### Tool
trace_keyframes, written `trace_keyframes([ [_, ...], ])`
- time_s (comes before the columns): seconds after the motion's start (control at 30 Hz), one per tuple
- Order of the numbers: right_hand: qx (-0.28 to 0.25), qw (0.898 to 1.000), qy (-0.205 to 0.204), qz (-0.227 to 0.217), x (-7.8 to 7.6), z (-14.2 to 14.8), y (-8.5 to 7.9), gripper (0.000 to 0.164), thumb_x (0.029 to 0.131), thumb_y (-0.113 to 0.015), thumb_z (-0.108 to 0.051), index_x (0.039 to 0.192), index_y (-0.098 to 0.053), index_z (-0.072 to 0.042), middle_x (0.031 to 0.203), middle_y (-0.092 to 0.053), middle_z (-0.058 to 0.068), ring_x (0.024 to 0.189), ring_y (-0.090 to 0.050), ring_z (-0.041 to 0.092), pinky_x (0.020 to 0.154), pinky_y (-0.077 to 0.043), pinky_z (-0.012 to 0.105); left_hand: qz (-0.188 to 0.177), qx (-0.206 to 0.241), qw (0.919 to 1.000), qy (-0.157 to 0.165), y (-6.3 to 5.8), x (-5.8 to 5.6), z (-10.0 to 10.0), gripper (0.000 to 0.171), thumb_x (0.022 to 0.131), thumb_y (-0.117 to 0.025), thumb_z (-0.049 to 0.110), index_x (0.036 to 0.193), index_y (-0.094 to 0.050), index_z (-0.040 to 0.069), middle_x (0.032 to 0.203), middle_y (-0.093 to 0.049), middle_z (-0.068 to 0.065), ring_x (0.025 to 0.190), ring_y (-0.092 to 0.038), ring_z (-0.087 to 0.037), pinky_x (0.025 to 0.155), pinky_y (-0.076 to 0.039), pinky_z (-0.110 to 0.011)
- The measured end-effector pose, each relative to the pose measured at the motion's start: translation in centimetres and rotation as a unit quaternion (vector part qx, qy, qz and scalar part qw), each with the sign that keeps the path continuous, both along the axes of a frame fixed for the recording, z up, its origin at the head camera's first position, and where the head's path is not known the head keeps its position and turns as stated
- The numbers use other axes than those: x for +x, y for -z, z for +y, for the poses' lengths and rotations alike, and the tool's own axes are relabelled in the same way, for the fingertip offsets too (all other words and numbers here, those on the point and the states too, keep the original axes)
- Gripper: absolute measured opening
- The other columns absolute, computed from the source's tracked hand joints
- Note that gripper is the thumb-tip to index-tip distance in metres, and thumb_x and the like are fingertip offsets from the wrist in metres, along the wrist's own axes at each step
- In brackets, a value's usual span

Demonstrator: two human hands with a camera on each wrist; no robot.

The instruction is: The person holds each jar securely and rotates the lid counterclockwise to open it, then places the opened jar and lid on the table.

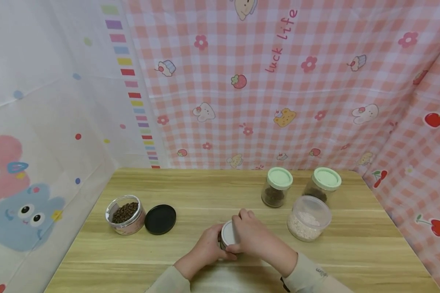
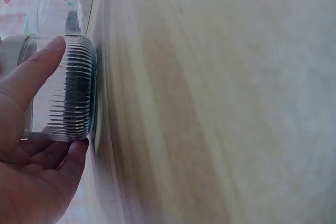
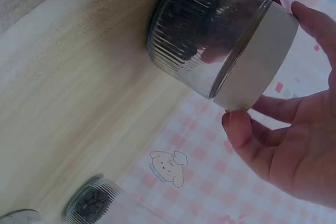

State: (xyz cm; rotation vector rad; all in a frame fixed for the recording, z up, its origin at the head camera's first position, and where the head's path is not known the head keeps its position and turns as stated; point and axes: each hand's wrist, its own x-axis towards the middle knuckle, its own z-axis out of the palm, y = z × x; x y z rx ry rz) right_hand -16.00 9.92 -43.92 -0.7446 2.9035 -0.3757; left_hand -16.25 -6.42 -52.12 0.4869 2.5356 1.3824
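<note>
Jar upright, axis vertical, lid up, left hand round body, right hand round lid.

- A small makeshift booth: a bench boxed in by hanging printed cloth; whether it stands in a home, an office or a studio cannot be told.
- Behind the bench, a pink-and-white gingham cloth, printed with strawberries, cupcakes and "luck life", serves as the back wall.
- On the right, a matching cherry-print cloth forms a side wall.
- On the left, a creased white cloth with coloured dots and cartoon figures closes that side.
- The wood-grain top carries pantry-style containers, among them a ribbed glass jar and a clear tub of pale flakes, a kitchen-like touch.
</note>
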Motion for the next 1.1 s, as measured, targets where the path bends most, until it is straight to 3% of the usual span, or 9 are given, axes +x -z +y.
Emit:
trace_keyframes([
  [0.1, -0.018, 1.0, -0.023, -0.008, -0.15, 0.14, -0.05, 0.076, 0.061, -0.085, -0.04, 0.12, -0.057, -0.002, 0.11, -0.052, 0.008, 0.1, -0.047, 0.024, 0.078, -0.051, 0.038, 0.008, -0.003, 1.0, 0.003, -0.14, 0.04, 0.01, 0.078, 0.055, -0.092, 0.029, 0.123, -0.057, 0.011, 0.114, -0.063, 0.001, 0.103, -0.059, -0.015, 0.09, -0.05, -0.032],
  [0.23, -0.036, 0.997, -0.06, -0.015, -0.28, 0.28, -0.15, 0.09, 0.055, -0.089, -0.033, 0.131, -0.05, -0.006, 0.126, -0.049, 0.009, 0.113, -0.046, 0.027, 0.086, -0.051, 0.042, 0.016, -0.01, 0.9998, 0.005, -0.25, 0.07, -0.07, 0.078, 0.056, -0.091, 0.031, 0.123, -0.057, 0.01, 0.114, -0.063, 0.0, 0.103, -0.059, -0.016, 0.09, -0.05, -0.033],
  [0.4, -0.03, 0.999, -0.031, -0.015, -0.02, 0.16, -0.25, 0.102, 0.059, -0.085, -0.047, 0.138, -0.041, 0.0, 0.133, -0.044, 0.019, 0.12, -0.044, 0.033, 0.092, -0.048, 0.045, 0.035, -0.023, 0.9991, 0.002, -0.25, 0.03, -0.15, 0.079, 0.056, -0.091, 0.035, 0.122, -0.058, 0.009, 0.112, -0.064, 0.0, 0.103, -0.059, -0.016, 0.09, -0.05, -0.033],
  [0.53, -0.018, 1.0, 0.002, 0.005, 0.18, 0.08, -0.13, 0.088, 0.065, -0.081, -0.052, 0.125, -0.051, 0.005, 0.115, -0.05, 0.018, 0.105, -0.048, 0.03, 0.084, -0.05, 0.042, 0.031, -0.017, 0.9994, 0.002, -0.32, 0.1, -0.11, 0.08, 0.055, -0.092, 0.032, 0.123, -0.058, 0.009, 0.113, -0.064, -0.002, 0.102, -0.059, -0.016, 0.088, -0.05, -0.031],
  [0.7, -0.025, 1.0, -0.002, -0.006, 0.11, 0.06, -0.17, 0.072, 0.067, -0.082, -0.042, 0.117, -0.057, 0.001, 0.107, -0.05, 0.011, 0.099, -0.047, 0.025, 0.08, -0.05, 0.039, 0.021, -0.003, 0.9998, 0.004, -0.26, 0.15, -0.07, 0.079, 0.055, -0.092, 0.029, 0.123, -0.058, 0.01, 0.114, -0.064, -0.001, 0.102, -0.059, -0.015, 0.089, -0.05, -0.03],
  [0.83, -0.038, 0.998, -0.044, -0.007, -0.03, 0.16, -0.27, 0.078, 0.058, -0.086, -0.034, 0.123, -0.056, -0.005, 0.117, -0.051, 0.008, 0.107, -0.046, 0.024, 0.085, -0.049, 0.039, 0.033, -0.014, 0.9994, 0.003, -0.15, 0.15, -0.03, 0.077, 0.056, -0.091, 0.033, 0.122, -0.058, 0.01, 0.113, -0.064, -0.001, 0.103, -0.059, -0.015, 0.09, -0.05, -0.031],
  [0.97, -0.039, 0.995, -0.093, 0.006, -0.05, 0.29, -0.17, 0.079, 0.06, -0.086, -0.037, 0.127, -0.054, -0.01, 0.124, -0.049, 0.006, 0.113, -0.046, 0.023, 0.089, -0.049, 0.04, 0.039, -0.028, 0.9988, 0.002, -0.08, 0.12, 0.0, 0.078, 0.058, -0.089, 0.037, 0.123, -0.057, 0.009, 0.115, -0.064, -0.002, 0.105, -0.059, -0.016, 0.091, -0.05, -0.033],
  [1.1, -0.04, 0.996, -0.082, 0.016, 0.08, 0.29, -0.05, 0.088, 0.061, -0.085, -0.043, 0.132, -0.048, -0.006, 0.129, -0.047, 0.013, 0.115, -0.045, 0.029, 0.092, -0.047, 0.043, 0.032, -0.024, 0.9992, 0.002, -0.2, 0.06, -0.02, 0.077, 0.059, -0.089, 0.036, 0.123, -0.057, 0.008, 0.114, -0.064, -0.002, 0.104, -0.059, -0.016, 0.091, -0.05, -0.033],
])
